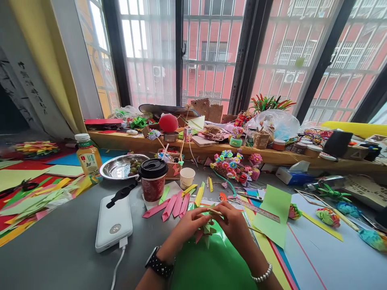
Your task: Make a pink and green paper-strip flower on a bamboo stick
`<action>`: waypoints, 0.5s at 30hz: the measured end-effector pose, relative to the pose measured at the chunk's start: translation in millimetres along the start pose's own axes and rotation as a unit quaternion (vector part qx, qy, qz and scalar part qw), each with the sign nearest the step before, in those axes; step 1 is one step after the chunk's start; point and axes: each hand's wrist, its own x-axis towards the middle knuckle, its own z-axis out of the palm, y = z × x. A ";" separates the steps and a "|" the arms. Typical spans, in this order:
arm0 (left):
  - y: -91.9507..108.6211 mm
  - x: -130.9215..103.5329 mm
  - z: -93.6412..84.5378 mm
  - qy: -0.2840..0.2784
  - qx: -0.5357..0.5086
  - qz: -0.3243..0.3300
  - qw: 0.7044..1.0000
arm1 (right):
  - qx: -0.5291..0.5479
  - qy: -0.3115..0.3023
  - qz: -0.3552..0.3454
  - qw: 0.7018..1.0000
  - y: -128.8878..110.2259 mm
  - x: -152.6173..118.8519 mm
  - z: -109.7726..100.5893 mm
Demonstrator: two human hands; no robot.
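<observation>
Over a shiny green mat (193, 268), both hands meet at a small pale folded paper piece (214, 211). My left hand (192, 221) pinches its left side, and my right hand (231, 217) has its fingers closed on the right side. Below the fingers hangs a green and pink folded paper shape (207, 230), partly covered by the hands. Pink folded strips (173, 205) lie left of the mat, with yellow folded strips (199, 194) just beyond my left hand.
A dark red lidded cup (153, 183), white power bank (114, 223) with cable, and metal plate (116, 171) stand at left. Paper cup (187, 177) is behind the hands. Green paper (273, 213) and a pink ruler (260, 210) lie right; paper strips (48, 195) cover the far left.
</observation>
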 end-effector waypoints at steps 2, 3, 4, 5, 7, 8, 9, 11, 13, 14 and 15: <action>1.6 -1.9 0.0 -0.002 -0.022 -0.010 1.000 | -0.006 0.020 0.001 1.000 1.3 -1.0 2.6; 2.6 -3.0 -0.4 -0.007 -0.039 -0.012 0.999 | -0.005 0.028 0.002 1.000 1.4 -1.3 2.7; 3.7 -4.2 -1.2 -0.015 -0.060 -0.015 0.998 | 0.001 0.034 0.004 0.999 1.1 -1.4 1.7; 4.9 -5.4 -2.2 -0.025 -0.082 -0.019 0.996 | 0.010 0.037 0.007 0.999 0.3 -1.5 0.0; 6.8 -7.5 -4.4 -0.040 -0.116 -0.029 0.992 | 0.029 0.031 0.011 0.999 -1.7 -1.2 -4.7; 7.2 -8.1 -5.3 -0.044 -0.125 -0.036 0.991 | 0.038 0.022 0.011 0.999 -2.6 -0.9 -7.0; 7.1 -8.3 -5.9 -0.043 -0.125 -0.042 0.990 | 0.045 0.011 0.006 0.999 -3.2 -0.6 -8.8; 5.2 -7.4 -6.5 -0.040 -0.128 -0.039 0.990 | 0.058 -0.008 -0.004 0.998 -3.5 -0.1 -10.5; 2.0 -5.3 -6.5 -0.040 -0.135 -0.029 0.990 | 0.066 -0.020 -0.009 0.998 -3.0 0.0 -10.4; 0.4 -4.1 -6.4 -0.039 -0.140 -0.028 0.989 | 0.069 -0.025 -0.009 0.997 -2.9 0.0 -10.4; -1.0 -3.0 -6.5 -0.036 -0.144 -0.030 0.988 | 0.073 -0.033 -0.009 0.997 -2.9 -0.1 -10.6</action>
